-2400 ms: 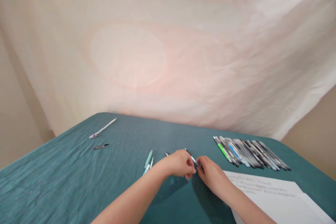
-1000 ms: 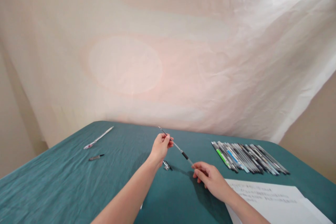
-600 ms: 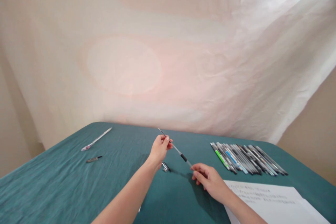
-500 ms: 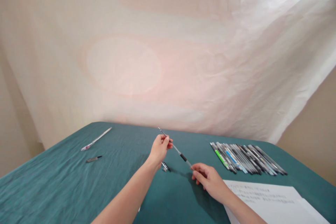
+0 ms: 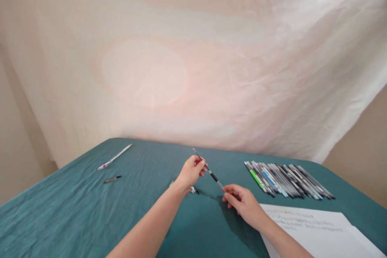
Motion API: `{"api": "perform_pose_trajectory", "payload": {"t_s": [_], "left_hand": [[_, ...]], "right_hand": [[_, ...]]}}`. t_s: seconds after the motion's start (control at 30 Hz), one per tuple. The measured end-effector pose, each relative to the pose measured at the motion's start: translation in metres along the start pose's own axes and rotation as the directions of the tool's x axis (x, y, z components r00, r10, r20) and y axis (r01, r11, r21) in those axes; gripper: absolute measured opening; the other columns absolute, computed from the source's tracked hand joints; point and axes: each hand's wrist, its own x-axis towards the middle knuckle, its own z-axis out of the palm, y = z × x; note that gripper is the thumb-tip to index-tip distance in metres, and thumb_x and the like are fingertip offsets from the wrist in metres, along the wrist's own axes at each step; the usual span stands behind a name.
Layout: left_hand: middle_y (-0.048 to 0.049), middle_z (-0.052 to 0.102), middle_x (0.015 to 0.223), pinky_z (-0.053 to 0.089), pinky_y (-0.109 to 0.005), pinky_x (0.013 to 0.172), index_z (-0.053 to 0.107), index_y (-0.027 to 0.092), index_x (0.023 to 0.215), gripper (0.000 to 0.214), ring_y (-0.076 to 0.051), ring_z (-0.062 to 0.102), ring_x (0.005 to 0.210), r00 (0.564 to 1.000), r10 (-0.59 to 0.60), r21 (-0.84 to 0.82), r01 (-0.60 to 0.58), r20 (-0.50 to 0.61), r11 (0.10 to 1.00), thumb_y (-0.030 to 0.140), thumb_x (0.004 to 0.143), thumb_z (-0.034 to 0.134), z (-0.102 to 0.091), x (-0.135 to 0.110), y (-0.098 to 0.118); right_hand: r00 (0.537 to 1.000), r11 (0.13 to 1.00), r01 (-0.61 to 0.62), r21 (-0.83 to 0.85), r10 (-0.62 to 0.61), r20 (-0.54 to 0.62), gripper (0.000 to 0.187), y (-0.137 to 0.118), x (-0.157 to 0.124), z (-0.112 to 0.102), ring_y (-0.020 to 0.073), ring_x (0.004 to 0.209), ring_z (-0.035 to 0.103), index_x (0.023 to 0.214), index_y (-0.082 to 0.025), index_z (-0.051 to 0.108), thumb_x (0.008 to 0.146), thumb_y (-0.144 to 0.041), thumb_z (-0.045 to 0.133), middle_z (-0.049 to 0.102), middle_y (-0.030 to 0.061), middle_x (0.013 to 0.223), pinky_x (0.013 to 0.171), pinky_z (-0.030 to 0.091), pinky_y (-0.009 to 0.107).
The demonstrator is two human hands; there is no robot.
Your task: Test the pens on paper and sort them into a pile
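My left hand pinches a thin pen refill, its dark end sticking up past the fingertips. Below those fingers, the refill lines up with a clear pen barrel that has a black grip band. My right hand closes finger and thumb on the barrel's lower end. Refill and barrel form one slanting line above the table; where one enters the other is too small to tell. Small shiny pen parts lie on the cloth behind my left wrist, partly hidden by it.
On the green tablecloth, a row of several pens lies at the right. Written paper sheets are beneath my right forearm. A long whitish wrapped pen-like item and a short pen part lie at the left.
My left hand has moved right with the refill, closer to the black grip band and to my right hand. The view has shifted slightly.
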Motion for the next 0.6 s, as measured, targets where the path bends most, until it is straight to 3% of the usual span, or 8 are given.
{"api": "perform_pose_trajectory", "payload": {"t_s": [0.1, 0.17, 0.3, 0.4, 0.6], "left_hand": [[-0.0046, 0.063, 0.082, 0.043, -0.022, 0.055, 0.056, 0.013, 0.089, 0.02, -0.011, 0.056, 0.062, 0.99, 0.023, 0.284, -0.062, 0.136, 0.957, 0.026, 0.075, 0.05, -0.001, -0.007, 0.005], [-0.005, 0.064, 0.084, 0.044, -0.024, 0.061, 0.057, 0.014, 0.093, 0.026, -0.013, 0.058, 0.067, 0.984, 0.021, 0.492, -0.108, 0.178, 0.864, 0.028, 0.072, 0.054, -0.006, -0.011, 0.01], [-0.0073, 0.066, 0.081, 0.044, -0.026, 0.067, 0.061, 0.016, 0.082, 0.02, -0.019, 0.061, 0.077, 0.99, -0.066, 0.854, -0.074, 0.126, 0.514, 0.029, 0.067, 0.058, -0.018, -0.017, 0.022], [-0.0102, 0.067, 0.082, 0.044, -0.026, 0.066, 0.063, 0.016, 0.073, 0.016, -0.022, 0.062, 0.082, 0.984, -0.172, 0.953, 0.012, 0.043, 0.304, 0.029, 0.066, 0.058, -0.022, -0.019, 0.029], [-0.0107, 0.068, 0.07, 0.046, -0.026, 0.061, 0.065, 0.016, 0.061, 0.014, -0.022, 0.063, 0.076, 0.952, -0.306, 0.965, 0.049, 0.033, 0.258, 0.03, 0.062, 0.06, -0.019, -0.02, 0.028]], "right_hand": [[0.999, 0.997, -0.041, 0.065, 0.041, 0.0, 0.035, 0.006, 0.002, -0.001, 0.0142, 0.06, 0.057, 0.097, -0.016, 0.055, 0.076, -0.043, 0.051, 0.065, 0.0053, 0.077, 0.038, 0.035, 0.019], [0.999, 0.993, -0.054, 0.106, 0.054, 0.001, 0.036, 0.009, 0.004, -0.002, 0.0139, 0.06, 0.057, 0.096, -0.016, 0.054, 0.075, -0.045, 0.051, 0.065, 0.0053, 0.077, 0.037, 0.034, 0.018], [0.999, 0.987, -0.053, 0.151, 0.051, 0.016, 0.036, 0.012, 0.005, -0.003, 0.0127, 0.06, 0.056, 0.096, -0.016, 0.054, 0.075, -0.045, 0.052, 0.064, 0.0048, 0.078, 0.037, 0.034, 0.018], [0.998, 0.987, -0.057, 0.149, 0.054, 0.023, 0.034, 0.013, 0.006, -0.003, 0.0126, 0.061, 0.056, 0.096, -0.016, 0.053, 0.076, -0.043, 0.052, 0.064, 0.005, 0.078, 0.037, 0.034, 0.017], [0.998, 0.992, -0.064, 0.112, 0.062, 0.021, 0.032, 0.016, 0.006, -0.002, 0.013, 0.062, 0.056, 0.098, -0.017, 0.053, 0.077, -0.041, 0.051, 0.065, 0.0056, 0.08, 0.037, 0.034, 0.017]]}}
